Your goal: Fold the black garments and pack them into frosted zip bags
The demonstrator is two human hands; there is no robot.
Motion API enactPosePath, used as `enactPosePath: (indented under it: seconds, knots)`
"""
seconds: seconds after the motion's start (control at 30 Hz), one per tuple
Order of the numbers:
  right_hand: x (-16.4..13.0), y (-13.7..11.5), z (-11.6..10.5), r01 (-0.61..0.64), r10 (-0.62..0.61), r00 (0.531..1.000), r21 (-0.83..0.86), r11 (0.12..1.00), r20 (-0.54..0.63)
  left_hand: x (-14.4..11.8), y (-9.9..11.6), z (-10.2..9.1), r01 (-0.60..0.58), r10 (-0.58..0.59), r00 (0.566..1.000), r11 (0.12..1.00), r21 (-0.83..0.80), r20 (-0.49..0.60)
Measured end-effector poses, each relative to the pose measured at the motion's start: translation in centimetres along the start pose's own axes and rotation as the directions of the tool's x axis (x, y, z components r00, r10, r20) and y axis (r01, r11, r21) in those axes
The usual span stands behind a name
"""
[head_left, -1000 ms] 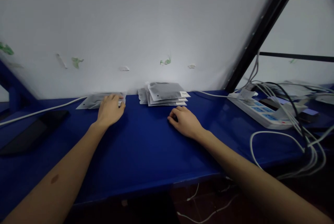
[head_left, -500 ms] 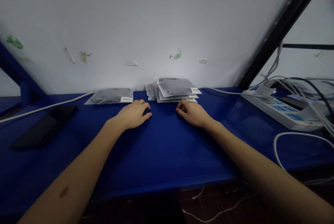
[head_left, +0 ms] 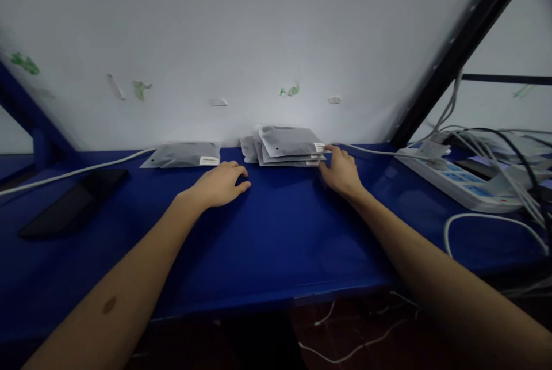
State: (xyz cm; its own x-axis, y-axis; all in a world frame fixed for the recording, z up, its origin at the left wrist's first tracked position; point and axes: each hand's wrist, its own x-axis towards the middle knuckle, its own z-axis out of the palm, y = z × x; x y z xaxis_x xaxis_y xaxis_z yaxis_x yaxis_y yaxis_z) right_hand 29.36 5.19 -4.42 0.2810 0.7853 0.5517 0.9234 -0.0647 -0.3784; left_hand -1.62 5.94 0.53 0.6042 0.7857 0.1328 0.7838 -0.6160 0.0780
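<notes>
My left hand [head_left: 222,184] rests on the blue table [head_left: 267,243], thumb and fingers apart, holding nothing. Just behind it lies a grey frosted plastic packet [head_left: 183,155] with a white label at its right corner. Against the wall, right of centre, several similar packets form a stack [head_left: 291,142], their white labels facing right. My right hand [head_left: 341,173] is at the right end of this stack. Its index finger reaches out to the top packet's labelled corner and its thumb is near the lower packets. The fingers are spread, not closed round a packet.
A black phone-like slab [head_left: 75,203] lies at the left, beside a white cable [head_left: 81,173]. To the right stand a white power strip [head_left: 466,183] with blue sockets and a tangle of cables [head_left: 495,157]. The white wall [head_left: 259,42] closes off the back.
My right hand has moved right and a little forward, from the stack's front to its right corner, and its curled fingers have opened out. The left hand has stayed in place.
</notes>
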Motion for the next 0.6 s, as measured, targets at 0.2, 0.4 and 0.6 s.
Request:
enactPosePath:
  seconds: [0.2,0.4,0.6]
  knots:
    - [-0.4,-0.8,-0.4,0.184,-0.172,0.979,0.104,0.977,-0.110,0.4,0.0,0.0,0.133,-0.143,0.961,0.989,-0.058,-0.238]
    - [-2.5,-5.5,-2.3,0.537,-0.521,0.843,0.202,0.819,-0.130,0.4,1.6,-0.3,0.173,-0.160,0.821,0.985,-0.029,-0.547]
    - [-6.1,-10.0,-4.4,0.766,-0.830,0.548,0.336,0.549,0.105,0.3,1.9,0.1,0.156,-0.126,0.911,0.987,0.043,-0.393]
